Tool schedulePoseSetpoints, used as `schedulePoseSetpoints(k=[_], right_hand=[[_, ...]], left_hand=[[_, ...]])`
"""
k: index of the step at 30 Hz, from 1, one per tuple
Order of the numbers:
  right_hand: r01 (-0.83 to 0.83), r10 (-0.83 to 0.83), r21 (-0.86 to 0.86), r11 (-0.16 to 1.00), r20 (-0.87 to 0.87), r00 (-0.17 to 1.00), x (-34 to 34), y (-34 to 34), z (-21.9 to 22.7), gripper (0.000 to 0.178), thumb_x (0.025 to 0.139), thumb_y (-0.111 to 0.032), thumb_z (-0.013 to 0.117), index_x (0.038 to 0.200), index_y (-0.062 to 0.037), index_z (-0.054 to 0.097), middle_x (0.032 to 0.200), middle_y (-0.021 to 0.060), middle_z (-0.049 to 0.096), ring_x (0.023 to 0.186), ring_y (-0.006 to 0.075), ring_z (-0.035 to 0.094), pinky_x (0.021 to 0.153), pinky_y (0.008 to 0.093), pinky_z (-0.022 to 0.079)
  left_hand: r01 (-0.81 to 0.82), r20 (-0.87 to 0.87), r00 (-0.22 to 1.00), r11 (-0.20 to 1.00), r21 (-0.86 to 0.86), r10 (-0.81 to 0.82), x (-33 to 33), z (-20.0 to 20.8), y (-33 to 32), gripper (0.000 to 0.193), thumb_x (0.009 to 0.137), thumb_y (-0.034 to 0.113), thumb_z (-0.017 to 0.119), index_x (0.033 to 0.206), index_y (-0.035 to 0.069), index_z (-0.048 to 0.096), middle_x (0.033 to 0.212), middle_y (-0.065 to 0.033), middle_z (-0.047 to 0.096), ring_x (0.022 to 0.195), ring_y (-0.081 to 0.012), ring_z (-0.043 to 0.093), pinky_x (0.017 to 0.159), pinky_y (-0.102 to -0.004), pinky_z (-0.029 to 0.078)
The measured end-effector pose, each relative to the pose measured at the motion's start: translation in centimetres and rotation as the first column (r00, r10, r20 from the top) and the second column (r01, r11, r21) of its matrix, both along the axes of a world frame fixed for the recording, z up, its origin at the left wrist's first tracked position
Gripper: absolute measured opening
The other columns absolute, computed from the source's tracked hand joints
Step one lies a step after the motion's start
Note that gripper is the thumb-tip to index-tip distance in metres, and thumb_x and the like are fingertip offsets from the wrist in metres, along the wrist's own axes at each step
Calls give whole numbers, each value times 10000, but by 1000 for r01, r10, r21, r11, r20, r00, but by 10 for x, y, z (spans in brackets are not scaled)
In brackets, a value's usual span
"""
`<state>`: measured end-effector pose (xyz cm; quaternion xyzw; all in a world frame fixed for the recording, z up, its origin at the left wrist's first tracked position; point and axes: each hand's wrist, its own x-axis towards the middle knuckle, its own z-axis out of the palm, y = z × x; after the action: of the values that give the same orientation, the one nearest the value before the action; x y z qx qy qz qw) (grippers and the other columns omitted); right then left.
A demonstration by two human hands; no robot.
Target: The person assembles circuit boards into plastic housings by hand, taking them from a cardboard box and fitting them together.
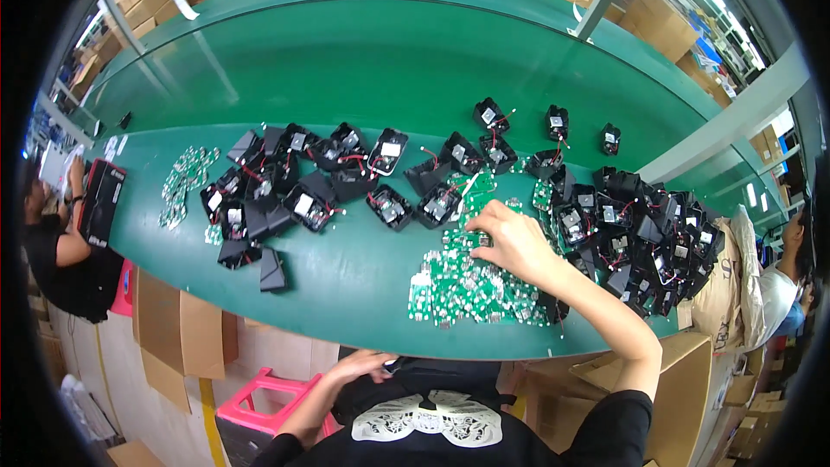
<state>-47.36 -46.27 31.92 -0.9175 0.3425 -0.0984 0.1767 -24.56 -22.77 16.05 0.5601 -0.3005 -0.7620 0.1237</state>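
My right hand point(517, 244) reaches over a spread of small green circuit boards point(471, 294) on the table. Its thumb and forefinger are curved and apart, with boards showing in the gap. Low at the table's front edge, close to my body, my left hand point(367, 366) is closed around a small dark thing, mostly hidden by the fingers. Just beyond my right hand lie open black plastic housings, one of them a housing point(439, 204) with a silvery part inside. A thin white stick-like piece point(469, 184) lies by the boards.
A heap of black housings point(644, 238) fills the right side; another group point(277, 182) lies left. More boards point(186, 182) spread at far left. A metal post point(726, 112) rises at right. A pink stool point(264, 402) and cardboard box point(177, 337) stand below. People sit at both sides.
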Motion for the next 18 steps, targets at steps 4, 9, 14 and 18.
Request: schedulePoseSetpoints(k=[4,9,14,18], right_hand=[[223,-372,713,665,57,927,-5,1,20,170,669,-107,740,820,-51,685,651,42,539,581,136,538,528,261,449],[90,-21,-273,958,248,969,-1,47,54,154,732,-115,677,884,-94,675,671,61,527,538,208,547,481,295,435],[-126,-392,762,635,458,798,-11,50,81,328,798,28,415,1054,3,618,861,96,592,659,113,567,505,257,553],[-203,-524,887,416,416,743,-22,48,85,272,829,-158,551,978,54,636,891,100,627,620,88,521,476,262,533]], left_hand=[[246,236,957,899,-361,-167,54,89,39,417,857,261,491,1184,4,451,921,-85,565,640,-119,571,536,-254,480],[-362,-159,932,821,-441,326,19,195,-21,418,806,114,461,1214,36,414,896,-73,512,589,-124,518,442,-231,431],[-313,-251,948,727,-611,196,-10,204,-64,532,790,72,415,1303,37,281,1011,-112,484,708,-154,534,477,-256,475],[-135,-123,990,782,-608,75,-10,218,-79,512,811,84,429,1300,45,282,1067,-124,486,811,-164,529,578,-280,472]])
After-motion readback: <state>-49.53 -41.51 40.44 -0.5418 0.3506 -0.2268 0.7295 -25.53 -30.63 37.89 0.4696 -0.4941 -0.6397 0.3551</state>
